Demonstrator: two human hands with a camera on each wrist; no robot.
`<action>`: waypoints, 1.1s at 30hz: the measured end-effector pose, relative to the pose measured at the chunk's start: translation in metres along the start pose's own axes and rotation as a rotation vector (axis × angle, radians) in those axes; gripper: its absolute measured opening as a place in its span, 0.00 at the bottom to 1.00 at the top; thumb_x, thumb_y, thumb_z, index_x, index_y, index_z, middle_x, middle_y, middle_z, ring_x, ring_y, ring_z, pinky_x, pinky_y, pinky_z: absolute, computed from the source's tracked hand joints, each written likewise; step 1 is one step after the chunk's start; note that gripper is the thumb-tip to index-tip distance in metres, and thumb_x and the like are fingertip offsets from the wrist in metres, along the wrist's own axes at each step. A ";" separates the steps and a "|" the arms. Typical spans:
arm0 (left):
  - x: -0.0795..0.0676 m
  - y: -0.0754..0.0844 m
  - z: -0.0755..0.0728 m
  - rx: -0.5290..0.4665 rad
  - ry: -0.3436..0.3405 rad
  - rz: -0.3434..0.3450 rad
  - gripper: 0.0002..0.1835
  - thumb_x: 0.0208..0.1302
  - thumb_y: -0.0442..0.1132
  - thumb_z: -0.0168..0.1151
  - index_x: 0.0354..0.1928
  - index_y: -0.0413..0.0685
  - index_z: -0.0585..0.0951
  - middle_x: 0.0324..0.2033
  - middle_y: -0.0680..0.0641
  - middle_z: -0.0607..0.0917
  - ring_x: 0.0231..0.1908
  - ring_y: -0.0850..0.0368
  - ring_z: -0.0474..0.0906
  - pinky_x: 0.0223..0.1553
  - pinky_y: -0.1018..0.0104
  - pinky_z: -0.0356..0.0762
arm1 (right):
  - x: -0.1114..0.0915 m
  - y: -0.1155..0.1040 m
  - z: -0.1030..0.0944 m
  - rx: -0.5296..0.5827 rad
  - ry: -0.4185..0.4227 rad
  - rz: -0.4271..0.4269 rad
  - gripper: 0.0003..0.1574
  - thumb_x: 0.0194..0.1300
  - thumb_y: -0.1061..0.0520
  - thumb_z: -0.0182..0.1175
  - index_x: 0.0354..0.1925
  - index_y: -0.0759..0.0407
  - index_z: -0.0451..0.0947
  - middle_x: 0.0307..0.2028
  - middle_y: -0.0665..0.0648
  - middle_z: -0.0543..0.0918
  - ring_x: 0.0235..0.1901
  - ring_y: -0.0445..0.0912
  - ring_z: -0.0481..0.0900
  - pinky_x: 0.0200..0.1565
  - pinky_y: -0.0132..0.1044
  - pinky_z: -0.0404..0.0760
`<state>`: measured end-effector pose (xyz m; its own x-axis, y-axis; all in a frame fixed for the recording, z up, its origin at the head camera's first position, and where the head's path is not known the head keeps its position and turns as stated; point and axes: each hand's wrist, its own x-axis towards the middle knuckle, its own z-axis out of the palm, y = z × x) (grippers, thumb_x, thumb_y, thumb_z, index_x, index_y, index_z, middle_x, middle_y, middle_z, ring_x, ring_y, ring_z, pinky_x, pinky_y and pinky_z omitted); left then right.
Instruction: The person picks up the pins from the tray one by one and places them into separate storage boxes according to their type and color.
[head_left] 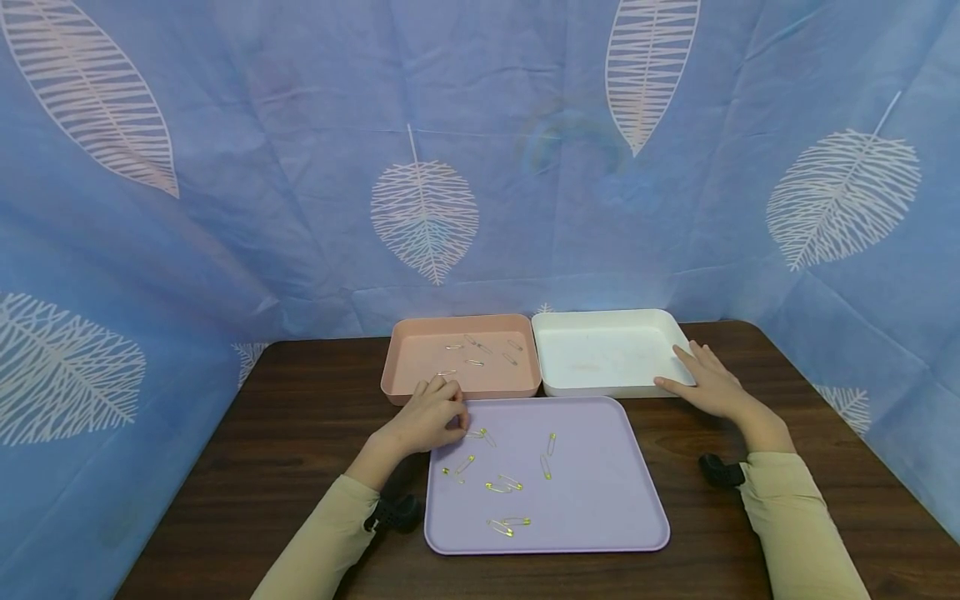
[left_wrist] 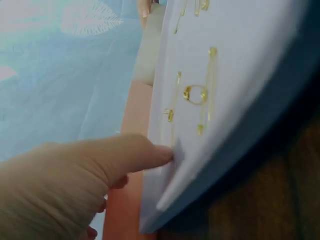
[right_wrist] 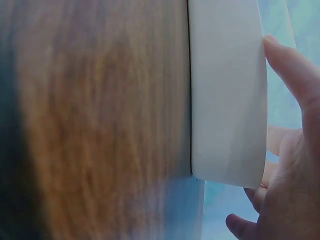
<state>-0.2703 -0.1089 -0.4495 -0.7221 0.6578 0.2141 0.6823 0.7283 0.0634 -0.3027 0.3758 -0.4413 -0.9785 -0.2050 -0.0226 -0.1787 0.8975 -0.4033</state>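
Observation:
My left hand (head_left: 429, 418) is over the far left corner of a lavender tray (head_left: 600, 483). Its thumb and bent forefinger pinch the near end of a safety pin (left_wrist: 176, 107) with a yellow head; the forefinger's tip is hidden in the left wrist view. Several more yellow-headed safety pins (head_left: 510, 483) lie scattered on this tray. With fingers spread, my right hand (head_left: 712, 383) rests on the right rim of a white tray (head_left: 600, 388). The right wrist view shows its thumb touching the upper edge of that tray's side wall (right_wrist: 227, 100).
Behind the lavender tray stands a pink tray (head_left: 412, 367) holding several silver-coloured safety pins (head_left: 474, 362). It sits beside the white tray, near the far edge of the dark wooden table (head_left: 300, 433). A blue leaf-patterned cloth (head_left: 510, 208) hangs behind the table.

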 end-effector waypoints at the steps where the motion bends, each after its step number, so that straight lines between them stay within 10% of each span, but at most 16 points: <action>1: 0.000 0.000 0.001 -0.009 0.003 -0.003 0.08 0.55 0.44 0.70 0.24 0.63 0.80 0.37 0.57 0.74 0.39 0.59 0.60 0.41 0.62 0.54 | 0.000 0.000 0.000 0.000 -0.001 0.000 0.59 0.67 0.31 0.52 0.75 0.69 0.43 0.73 0.79 0.38 0.73 0.73 0.33 0.61 0.79 0.41; 33: 0.046 0.002 -0.013 -0.111 0.140 0.023 0.07 0.54 0.43 0.67 0.24 0.64 0.79 0.37 0.57 0.73 0.43 0.58 0.61 0.44 0.61 0.57 | 0.000 -0.002 -0.001 -0.072 0.013 0.019 0.59 0.66 0.29 0.51 0.75 0.65 0.45 0.73 0.78 0.40 0.73 0.73 0.37 0.62 0.78 0.44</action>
<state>-0.3008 -0.0801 -0.4269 -0.6883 0.6352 0.3503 0.7125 0.6826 0.1622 -0.3026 0.3746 -0.4397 -0.9830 -0.1826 -0.0177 -0.1662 0.9272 -0.3357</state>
